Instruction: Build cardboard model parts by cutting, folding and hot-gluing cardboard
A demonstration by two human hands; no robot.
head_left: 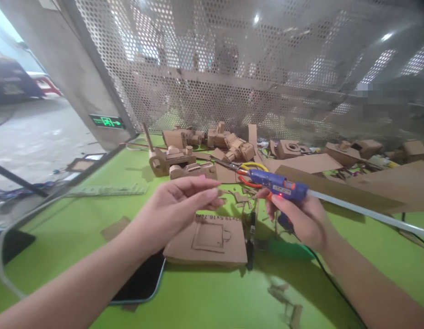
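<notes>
My right hand (309,219) grips a blue hot glue gun (278,185) with an orange trigger. A red light glows on its side, and its nozzle points left. A long translucent glue stick (362,210) sticks out of its back. My left hand (182,203) hovers left of the nozzle, thumb and forefinger brought together. Whatever may be between those fingertips is too small to make out. Below it lies a flat cardboard piece (215,244) with a camera-like outline drawn on it. A black pen (252,237) lies along its right edge.
Cardboard camera models (180,137) line the back of the green table (198,306). Pliers (228,164) lie behind the glue gun. A dark tablet-like device (139,283) sits under my left forearm. Cardboard scraps (242,197), a clear ruler (109,190) and a black cord (331,278) are about.
</notes>
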